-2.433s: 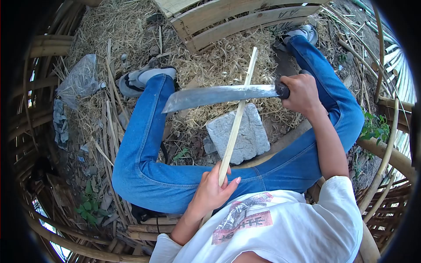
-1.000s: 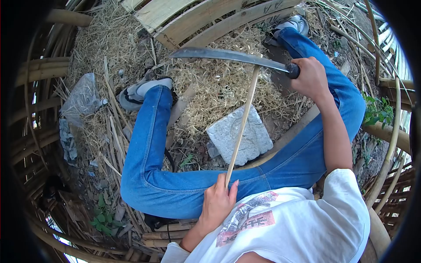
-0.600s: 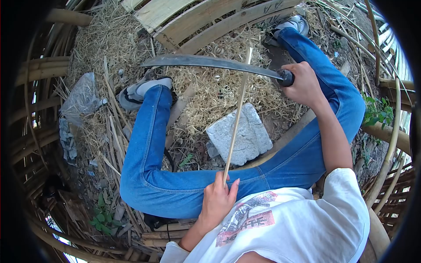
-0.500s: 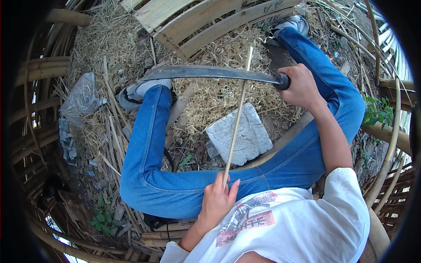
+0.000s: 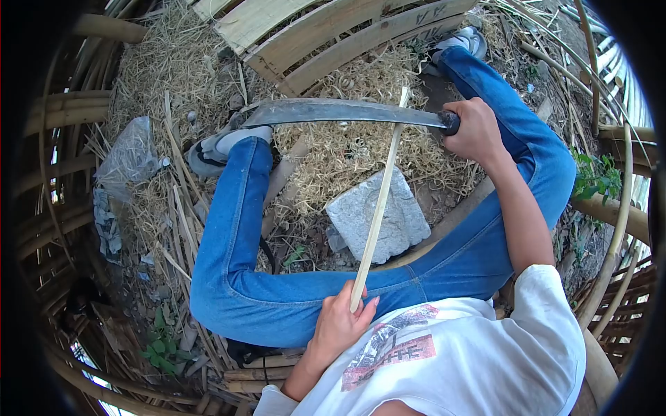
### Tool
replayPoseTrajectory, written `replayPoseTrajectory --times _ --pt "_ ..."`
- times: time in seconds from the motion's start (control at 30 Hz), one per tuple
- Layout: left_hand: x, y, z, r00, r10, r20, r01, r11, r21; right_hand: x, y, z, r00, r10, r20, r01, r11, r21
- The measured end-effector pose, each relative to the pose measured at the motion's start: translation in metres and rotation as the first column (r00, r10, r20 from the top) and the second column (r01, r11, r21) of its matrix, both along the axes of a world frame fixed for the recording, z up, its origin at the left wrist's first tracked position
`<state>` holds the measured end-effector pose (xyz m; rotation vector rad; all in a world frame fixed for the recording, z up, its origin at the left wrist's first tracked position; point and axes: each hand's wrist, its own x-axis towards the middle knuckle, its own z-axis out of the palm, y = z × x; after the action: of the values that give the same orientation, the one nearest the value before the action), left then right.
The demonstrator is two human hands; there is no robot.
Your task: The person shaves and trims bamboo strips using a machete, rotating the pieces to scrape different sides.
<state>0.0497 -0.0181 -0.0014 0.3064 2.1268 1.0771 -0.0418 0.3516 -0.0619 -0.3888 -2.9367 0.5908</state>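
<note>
My left hand (image 5: 340, 320) is closed around the near end of a thin, pale bamboo strip (image 5: 378, 208), low in front of my shirt. From there the strip slants away and up to the right. A machete (image 5: 333, 112) with a long, dark, slightly curved blade is in my right hand (image 5: 476, 132), whose fingers wrap the black handle. The blade points left and crosses the strip near its far end; whether they touch I cannot tell. Beneath the strip, on the ground between my legs, rests a rough grey stone block (image 5: 406, 225).
Curly shavings (image 5: 312, 173) cover the ground between my feet. A slatted wooden crate (image 5: 361, 38) stands ahead. To the left lie a clear plastic bag (image 5: 130, 158) and loose sticks. Bamboo poles (image 5: 614, 215) frame both sides, with a green plant (image 5: 598, 177) at the right.
The strip's far end has shifted slightly right and down, and the strip has turned to show a broader face. The machete has moved slightly right.
</note>
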Motion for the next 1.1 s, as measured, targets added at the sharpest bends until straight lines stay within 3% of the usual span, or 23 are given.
replayPoseTrajectory --times 0.27,0.97,1.1 --pt "-0.003 -0.002 -0.001 1.000 0.003 0.025 -0.003 1.000 0.017 -0.004 0.005 0.000 1.000 0.027 0.014 -0.029 0.992 0.124" --pt "-0.001 -0.021 0.009 0.989 -0.006 0.146 0.000 0.999 0.041 -0.002 0.021 0.004 0.997 0.045 -0.059 -0.031 0.975 0.218" --pt "0.007 -0.033 0.015 0.989 0.000 0.150 -0.004 1.000 0.024 -0.007 0.034 0.007 0.993 -0.067 -0.101 0.091 0.965 0.248"
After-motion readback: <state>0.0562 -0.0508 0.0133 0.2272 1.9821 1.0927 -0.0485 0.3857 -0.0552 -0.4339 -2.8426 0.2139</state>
